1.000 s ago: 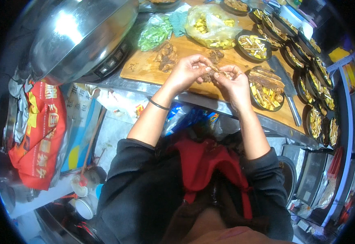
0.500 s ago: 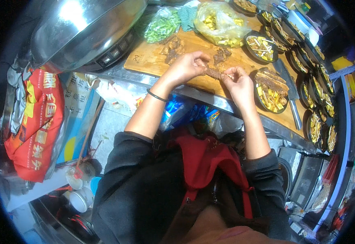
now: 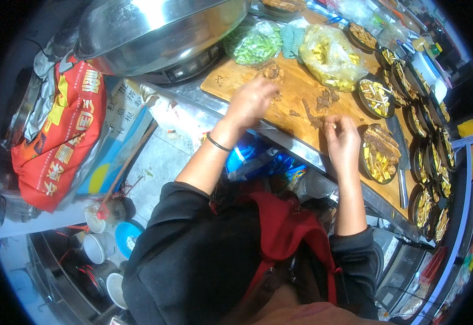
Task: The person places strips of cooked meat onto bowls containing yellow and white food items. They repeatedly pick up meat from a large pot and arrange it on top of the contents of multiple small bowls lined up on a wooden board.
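Observation:
On the wooden cutting board [image 3: 296, 124], my right hand [image 3: 343, 140] is closed in a pinch at the near end of a dark brown strip of meat [image 3: 313, 115]. My left hand [image 3: 251, 102] hovers at the board's near edge, close to a small pile of brown meat pieces [image 3: 271, 71]; motion smears its fingers, so their grip is unclear. More torn meat [image 3: 327, 99] lies between the hands, toward the back. Just right of my right hand sits a black bowl of yellow pieces [image 3: 378, 169], topped with sliced brown meat [image 3: 381, 142].
A knife [image 3: 401, 162] lies beside that bowl. Another filled bowl [image 3: 376, 97] stands behind it, and several more crowd the right side. Bags of yellow pieces [image 3: 331, 57] and green vegetables [image 3: 255, 43] rest at the back. A large metal pan [image 3: 166, 38] occupies the left.
My hands have moved apart; the meat strip stretched between them is now only at my right hand. My left hand has moved away to the left. The whole view has shifted.

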A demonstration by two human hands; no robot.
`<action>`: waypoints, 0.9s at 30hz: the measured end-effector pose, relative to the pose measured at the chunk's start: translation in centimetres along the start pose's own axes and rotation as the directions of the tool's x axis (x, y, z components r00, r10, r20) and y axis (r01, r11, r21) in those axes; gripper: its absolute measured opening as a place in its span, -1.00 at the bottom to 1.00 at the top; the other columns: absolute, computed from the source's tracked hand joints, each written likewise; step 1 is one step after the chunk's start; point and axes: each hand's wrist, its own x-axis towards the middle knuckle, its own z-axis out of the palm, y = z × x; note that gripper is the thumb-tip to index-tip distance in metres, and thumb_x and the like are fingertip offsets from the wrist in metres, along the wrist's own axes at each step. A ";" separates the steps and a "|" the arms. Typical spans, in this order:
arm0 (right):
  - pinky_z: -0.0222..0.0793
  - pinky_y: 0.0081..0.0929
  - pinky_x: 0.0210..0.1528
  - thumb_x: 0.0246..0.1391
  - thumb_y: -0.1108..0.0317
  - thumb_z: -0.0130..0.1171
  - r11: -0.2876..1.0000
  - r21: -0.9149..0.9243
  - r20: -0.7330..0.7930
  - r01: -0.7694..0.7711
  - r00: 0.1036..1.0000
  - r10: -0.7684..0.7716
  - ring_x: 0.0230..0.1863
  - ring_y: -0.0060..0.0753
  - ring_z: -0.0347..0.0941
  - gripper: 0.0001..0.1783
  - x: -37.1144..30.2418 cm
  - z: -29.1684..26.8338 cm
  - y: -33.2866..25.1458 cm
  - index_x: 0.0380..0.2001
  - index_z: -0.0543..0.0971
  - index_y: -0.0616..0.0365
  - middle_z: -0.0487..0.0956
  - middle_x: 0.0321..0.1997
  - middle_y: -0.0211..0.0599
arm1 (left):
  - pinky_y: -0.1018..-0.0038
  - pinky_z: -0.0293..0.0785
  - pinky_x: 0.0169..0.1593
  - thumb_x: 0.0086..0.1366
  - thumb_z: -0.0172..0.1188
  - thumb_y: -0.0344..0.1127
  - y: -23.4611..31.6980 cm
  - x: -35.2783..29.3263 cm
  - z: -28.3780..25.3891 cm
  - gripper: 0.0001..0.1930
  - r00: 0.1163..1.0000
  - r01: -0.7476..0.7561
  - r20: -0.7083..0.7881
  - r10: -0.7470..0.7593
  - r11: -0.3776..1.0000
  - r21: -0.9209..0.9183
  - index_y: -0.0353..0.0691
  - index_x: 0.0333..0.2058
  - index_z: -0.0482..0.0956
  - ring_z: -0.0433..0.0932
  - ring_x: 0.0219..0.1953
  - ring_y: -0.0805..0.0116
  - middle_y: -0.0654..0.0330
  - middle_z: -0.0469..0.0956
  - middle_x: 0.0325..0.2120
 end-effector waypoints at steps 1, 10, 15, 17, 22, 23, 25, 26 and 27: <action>0.40 -0.27 -0.18 -0.01 0.50 0.14 0.998 0.044 -0.013 0.040 0.999 -0.039 -0.23 -0.01 0.48 -0.87 0.7 0.2 0.0 -0.32 0.52 0.20 0.52 -0.29 -0.08 | 0.27 0.44 -0.22 0.14 0.17 -0.29 -0.4 -0.1 -0.8 -0.84 0.990 0.132 0.033 -0.134 0.989 0.060 -0.19 -0.32 0.60 0.52 -0.28 0.05 0.08 0.54 -0.38; 0.21 -0.30 0.23 -0.01 0.50 0.14 0.977 -0.005 0.166 0.214 0.963 -0.211 0.23 0.01 0.25 -0.54 2.7 2.1 -0.8 0.04 0.45 0.13 0.37 0.18 0.00 | 0.26 0.44 -0.20 0.02 0.22 -0.32 -1.0 2.1 -1.9 -0.77 0.908 0.332 0.274 -0.318 0.943 -0.007 -0.25 -0.31 0.55 0.54 -0.29 0.03 0.04 0.54 -0.44; 0.25 -0.28 0.18 -0.01 0.51 0.15 0.986 0.090 0.293 0.141 0.942 -0.162 0.15 0.00 0.35 -0.61 0.3 1.7 -1.1 -0.04 0.50 0.12 0.45 0.09 -0.03 | 0.38 0.43 -0.26 -0.05 0.23 -0.39 -2.9 2.3 -2.0 -0.71 0.833 0.481 0.419 -0.363 0.848 -0.222 -0.27 -0.28 0.52 0.54 -0.37 0.22 0.13 0.53 -0.50; 0.26 -0.26 0.17 -0.02 0.53 0.15 0.974 0.050 0.332 0.223 0.916 -0.227 0.14 0.03 0.36 -0.62 -0.3 2.1 -1.2 -0.06 0.52 0.12 0.47 0.07 -0.04 | 0.40 0.42 -0.30 -0.04 0.25 -0.33 -3.4 2.5 -2.3 -0.71 0.813 0.481 0.451 -0.368 0.861 -0.165 -0.28 -0.28 0.53 0.53 -0.40 0.30 0.15 0.54 -0.50; 0.19 -0.19 0.22 -0.03 0.48 0.17 0.949 0.085 0.286 0.303 0.905 -0.314 0.15 0.00 0.32 -0.60 -0.4 3.9 -1.2 -0.04 0.51 0.06 0.47 0.07 -0.08 | 0.35 0.43 -0.31 0.03 0.30 -0.18 -2.4 3.1 -2.3 -0.72 0.778 0.522 0.390 -0.492 0.852 0.033 -0.22 -0.32 0.58 0.57 -0.40 0.15 0.07 0.57 -0.52; 0.18 -0.18 0.22 -0.01 0.45 0.16 0.927 0.080 0.253 0.367 0.892 -0.375 0.15 0.00 0.32 -0.60 -0.1 4.4 -1.2 -0.03 0.50 0.06 0.46 0.08 -0.10 | 0.34 0.43 -0.31 0.04 0.30 -0.16 -2.0 3.2 -2.0 -0.72 0.786 0.532 0.333 -0.521 0.844 0.068 -0.21 -0.33 0.58 0.58 -0.39 0.12 0.06 0.58 -0.51; 0.15 -0.14 0.24 0.02 0.41 0.15 0.889 0.034 0.221 0.457 0.864 -0.453 0.16 0.01 0.31 -0.59 0.4 5.9 -1.6 0.00 0.48 0.04 0.45 0.10 -0.13 | 0.31 0.45 -0.26 0.09 0.25 -0.17 -1.5 3.2 -1.3 -0.72 0.834 0.471 0.313 -0.454 0.882 0.026 -0.18 -0.25 0.59 0.59 -0.33 0.09 0.06 0.60 -0.45; 0.11 -0.10 0.25 0.06 0.36 0.11 0.867 0.020 0.208 0.498 0.846 -0.491 0.15 -0.02 0.31 -0.60 0.6 6.3 -1.7 0.02 0.45 0.03 0.44 0.09 -0.16 | 0.31 0.46 -0.24 0.09 0.24 -0.19 -1.4 3.1 -0.8 -0.72 0.860 0.442 0.298 -0.414 0.896 -0.032 -0.17 -0.23 0.59 0.59 -0.32 0.10 0.06 0.60 -0.44; 0.15 -0.09 0.22 0.03 0.35 0.11 0.872 -0.003 0.225 0.490 0.850 -0.476 0.10 -0.02 0.34 -0.62 0.8 6.5 -1.8 -0.02 0.46 0.05 0.45 0.06 -0.15 | 0.31 0.46 -0.23 0.10 0.23 -0.21 -1.4 3.1 -0.5 -0.72 0.882 0.416 0.284 -0.377 0.905 -0.091 -0.16 -0.21 0.59 0.59 -0.32 0.10 0.05 0.60 -0.44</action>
